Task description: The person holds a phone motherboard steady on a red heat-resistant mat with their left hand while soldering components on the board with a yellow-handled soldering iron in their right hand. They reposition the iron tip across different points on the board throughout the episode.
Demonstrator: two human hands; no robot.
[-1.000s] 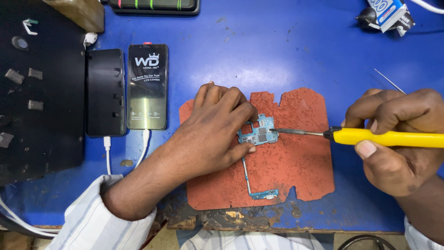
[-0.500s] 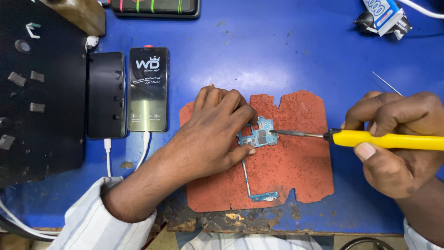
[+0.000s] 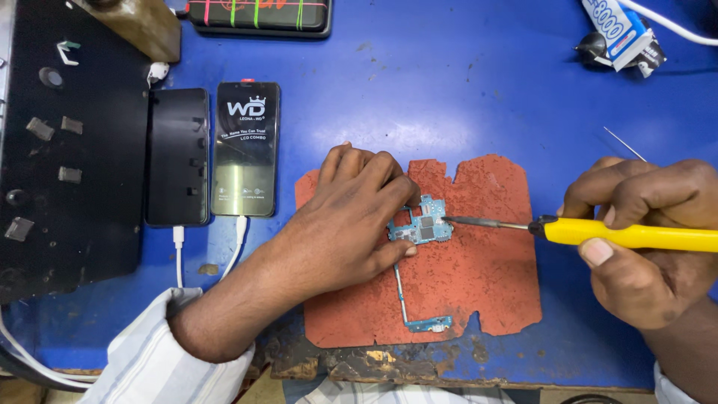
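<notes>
Your left hand (image 3: 351, 224) lies palm-down on the worn red mat (image 3: 479, 299), fingers bent and thumb tucked under, pinning the small blue-green circuit board (image 3: 421, 227) at its left edge; that grip looks the same as in the two earlier frames. Your right hand (image 3: 643, 239) is closed firmly around the yellow handle of the tool (image 3: 628, 236), whose thin metal shaft reaches left so that its tip meets the right edge of the board, probably touching it, though the contact point is too small to be sure. Compared with a second ago, almost nothing has shifted: the tip sits at the same spot on the board, and both hands hold the same posture. The board rests near the middle of the mat, with a narrow flex strip running down from it to a small connector piece (image 3: 430, 325) near the mat's lower edge. The mat lies on the blue bench (image 3: 449, 97). Well to the left of your left hand, two phones lie side by side, a dark one (image 3: 177, 157) and a lit one (image 3: 246, 150), each with a white cable (image 3: 238, 247) plugged into its lower end. A black tray (image 3: 67, 164) with small parts sits at the far left edge.
</notes>
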